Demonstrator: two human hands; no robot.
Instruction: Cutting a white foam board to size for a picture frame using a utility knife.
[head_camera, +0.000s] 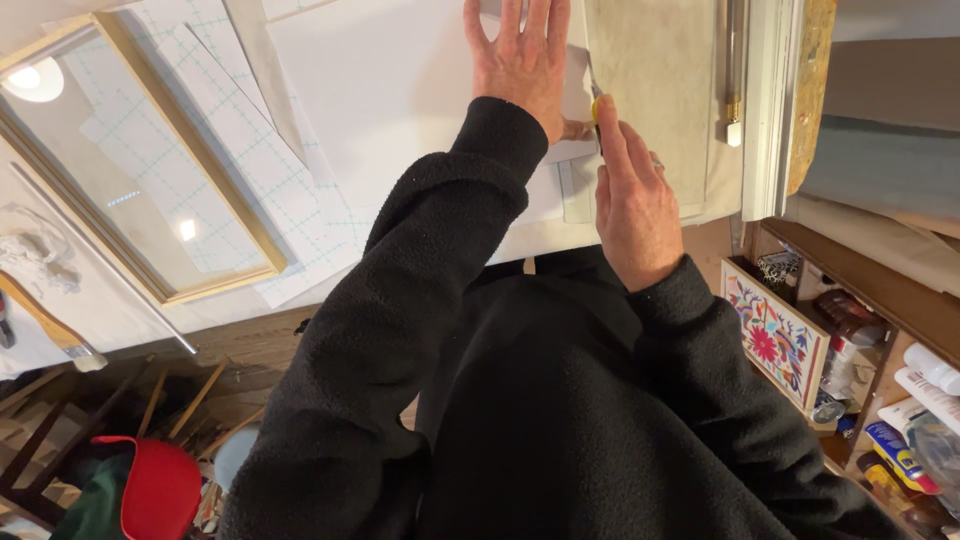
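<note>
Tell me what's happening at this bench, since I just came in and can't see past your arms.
A person in black sleeves presses the left hand flat on a white board. The right hand holds a yellow-tipped cutting tool at the board's right edge. A glazed wooden frame lies to the left.

- The workbench (770, 120) is carrying white boards (390, 90) and gridded sheets (280, 190).
- A wood-framed glass pane (130, 160) is lying at its left.
- A beige mat (660, 90) is sitting at the right.
</note>
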